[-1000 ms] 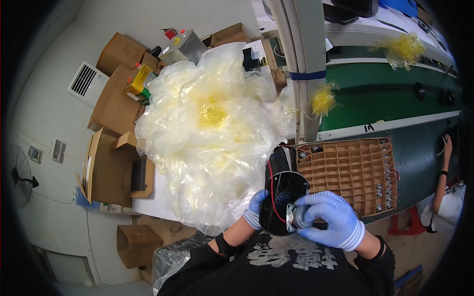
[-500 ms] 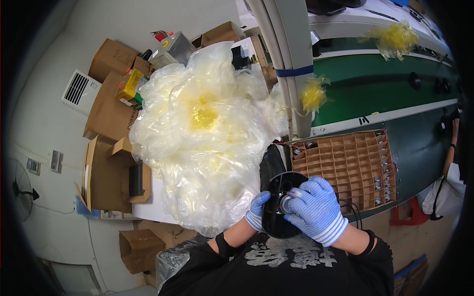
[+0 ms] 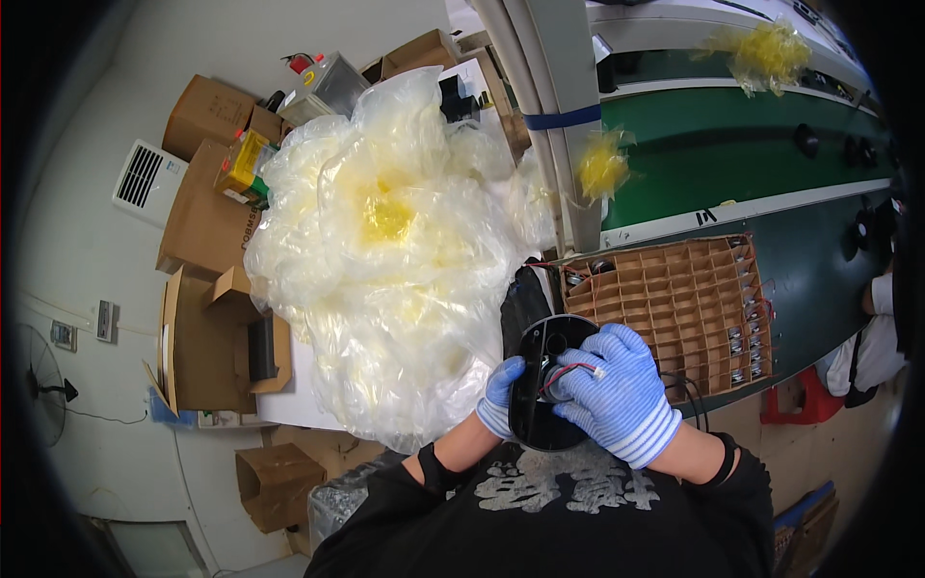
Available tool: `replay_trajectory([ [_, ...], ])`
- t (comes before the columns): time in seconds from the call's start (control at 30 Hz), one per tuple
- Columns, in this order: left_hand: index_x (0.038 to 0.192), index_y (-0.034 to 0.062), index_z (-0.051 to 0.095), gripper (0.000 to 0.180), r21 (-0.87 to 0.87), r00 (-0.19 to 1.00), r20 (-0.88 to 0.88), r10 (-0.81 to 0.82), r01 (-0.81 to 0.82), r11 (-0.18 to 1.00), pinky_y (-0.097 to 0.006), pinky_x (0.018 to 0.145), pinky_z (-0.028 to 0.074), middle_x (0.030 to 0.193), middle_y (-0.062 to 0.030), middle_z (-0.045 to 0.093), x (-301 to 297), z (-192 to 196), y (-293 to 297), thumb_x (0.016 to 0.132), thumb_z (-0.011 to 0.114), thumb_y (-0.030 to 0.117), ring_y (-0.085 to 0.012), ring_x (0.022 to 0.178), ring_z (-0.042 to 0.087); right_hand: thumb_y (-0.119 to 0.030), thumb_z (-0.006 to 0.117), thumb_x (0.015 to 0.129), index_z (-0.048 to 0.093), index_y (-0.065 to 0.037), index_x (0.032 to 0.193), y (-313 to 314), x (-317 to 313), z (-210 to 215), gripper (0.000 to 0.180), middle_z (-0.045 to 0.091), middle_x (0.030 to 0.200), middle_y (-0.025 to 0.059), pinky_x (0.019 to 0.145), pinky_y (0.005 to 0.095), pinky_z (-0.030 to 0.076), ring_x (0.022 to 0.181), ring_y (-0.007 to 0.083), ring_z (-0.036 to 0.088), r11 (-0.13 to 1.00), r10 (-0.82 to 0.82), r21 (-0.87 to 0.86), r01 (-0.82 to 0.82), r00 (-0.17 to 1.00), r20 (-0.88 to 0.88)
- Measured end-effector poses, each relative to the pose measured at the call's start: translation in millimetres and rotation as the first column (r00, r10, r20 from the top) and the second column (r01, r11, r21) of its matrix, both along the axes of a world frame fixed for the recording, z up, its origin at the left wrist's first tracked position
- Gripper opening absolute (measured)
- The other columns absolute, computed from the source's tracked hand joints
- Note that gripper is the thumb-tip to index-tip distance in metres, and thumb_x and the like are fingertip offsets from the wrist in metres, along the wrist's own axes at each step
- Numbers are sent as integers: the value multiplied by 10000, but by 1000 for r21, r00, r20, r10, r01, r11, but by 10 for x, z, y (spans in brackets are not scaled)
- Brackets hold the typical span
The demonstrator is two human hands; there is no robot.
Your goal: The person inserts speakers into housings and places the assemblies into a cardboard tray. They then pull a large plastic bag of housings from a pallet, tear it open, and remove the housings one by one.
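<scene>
Both my hands wear blue knit gloves. My left hand (image 3: 501, 397) grips the left rim of a round black plastic housing (image 3: 545, 347) held in front of my chest. My right hand (image 3: 617, 390) lies over the housing's right half and presses a small part with red and black wires and a white plug (image 3: 578, 368) against it. Just beyond my right hand stands a brown cardboard divider tray (image 3: 674, 294) with small metal parts in several of its cells.
A big heap of clear yellowish plastic bags (image 3: 385, 260) covers the white table to my left. Cardboard boxes (image 3: 207, 226) stand on the floor beyond. A green conveyor belt (image 3: 732, 154) with dark parts runs at the right, where another person's arm (image 3: 882, 289) shows.
My hands and the housing have stayed in front of me. My right hand has shifted over the housing, and the wired part now shows against it. The camera has tilted slightly.
</scene>
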State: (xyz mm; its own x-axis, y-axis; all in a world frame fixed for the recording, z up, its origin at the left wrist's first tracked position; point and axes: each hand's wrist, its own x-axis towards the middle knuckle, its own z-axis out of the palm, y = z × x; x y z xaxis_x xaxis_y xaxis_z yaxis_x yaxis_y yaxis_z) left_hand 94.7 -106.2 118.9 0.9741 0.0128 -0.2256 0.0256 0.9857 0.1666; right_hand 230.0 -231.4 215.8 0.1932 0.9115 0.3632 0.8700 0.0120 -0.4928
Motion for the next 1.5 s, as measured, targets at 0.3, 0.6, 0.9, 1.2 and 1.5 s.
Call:
replay_trajectory([
  [0.3,1320,18,347,692,33,999,-32,-2,3,999,-468,994,365,1254,-191,478,31,32,-2,793,572,408,-309,1124,504,-243,738,549,622,-98,770,9,38,11,289,610,896,45,829,414,399,860,252,530,999,42,-10,-42,999,13],
  [0.6,1323,19,334,812,-31,978,65,-198,200,979,-467,949,402,1213,-226,482,246,158,46,732,624,494,-355,1090,509,-235,628,765,611,-43,966,54,555,-41,278,616,908,129,756,383,459,843,315,583,987,-156,-11,158,959,-236],
  [0.9,1363,110,313,903,-339,928,13,-372,355,872,-514,998,323,1301,-205,416,501,-222,133,692,537,671,-383,1177,415,-283,512,834,593,-44,1071,103,1031,-626,347,630,950,180,785,348,480,888,307,613,853,-102,-474,-217,822,-560],
  [1.2,1313,95,379,670,102,987,-143,-73,88,991,-518,1028,283,1333,-183,386,-134,-651,735,809,552,501,-364,1253,345,-95,539,782,556,62,987,-380,2564,-1885,259,618,735,120,432,312,518,504,191,599,717,-682,-552,426,260,-684],
  [1.5,1226,44,414,477,800,355,-395,848,-321,507,-339,762,467,954,-94,553,-1528,-1194,931,861,545,321,-232,844,545,-347,522,882,515,-52,1221,-457,4333,-2520,449,564,1169,85,924,344,380,1061,194,508,792,-250,-226,567,-37,-968],
])
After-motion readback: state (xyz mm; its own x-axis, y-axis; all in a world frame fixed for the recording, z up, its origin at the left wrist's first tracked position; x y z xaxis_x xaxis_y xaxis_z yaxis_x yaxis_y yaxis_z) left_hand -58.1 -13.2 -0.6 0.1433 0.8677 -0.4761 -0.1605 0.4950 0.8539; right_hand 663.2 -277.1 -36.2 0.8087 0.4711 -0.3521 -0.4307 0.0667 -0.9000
